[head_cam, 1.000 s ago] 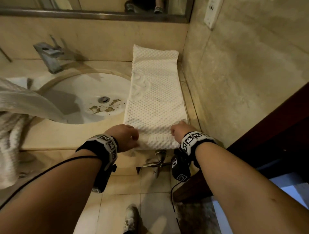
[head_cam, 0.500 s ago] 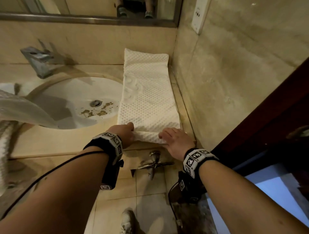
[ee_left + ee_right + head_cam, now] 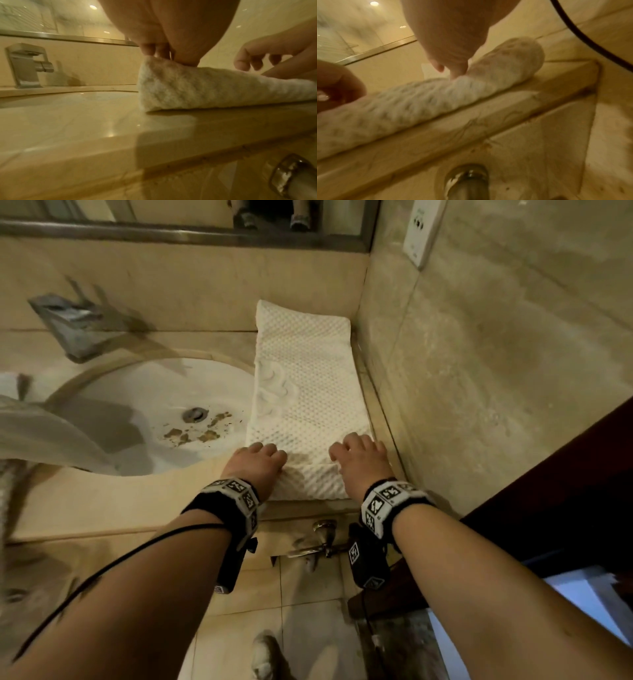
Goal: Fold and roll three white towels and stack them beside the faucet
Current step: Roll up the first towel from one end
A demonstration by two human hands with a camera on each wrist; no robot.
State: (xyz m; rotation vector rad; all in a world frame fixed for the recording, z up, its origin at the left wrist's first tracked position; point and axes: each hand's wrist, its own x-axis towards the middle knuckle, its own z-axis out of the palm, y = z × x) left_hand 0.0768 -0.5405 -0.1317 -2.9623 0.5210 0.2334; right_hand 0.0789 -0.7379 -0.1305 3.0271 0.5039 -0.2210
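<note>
A white waffle-textured towel [image 3: 305, 392], folded into a long strip, lies on the counter [image 3: 102, 501] right of the sink, reaching from the back wall to the front edge. Its near end [image 3: 310, 484] is turned over into a short, thick roll [image 3: 197, 88]. My left hand [image 3: 260, 457] curls over the roll's left end, fingers and thumb pinching its top [image 3: 163, 58]. My right hand [image 3: 359, 453] curls over the right end, fingertips [image 3: 455, 73] pressing into the roll [image 3: 423, 97]. The steel faucet [image 3: 75, 333] stands at the back left.
The white basin [image 3: 137, 412] holds brown debris near the drain. More white towels [image 3: 34, 436] hang over its left side. The side wall [image 3: 479, 371] runs close along the towel's right edge. A metal valve [image 3: 322, 542] sits under the counter's front.
The towel's near end has gone from flat to turned over away from me. Both hands have moved forward onto the roll.
</note>
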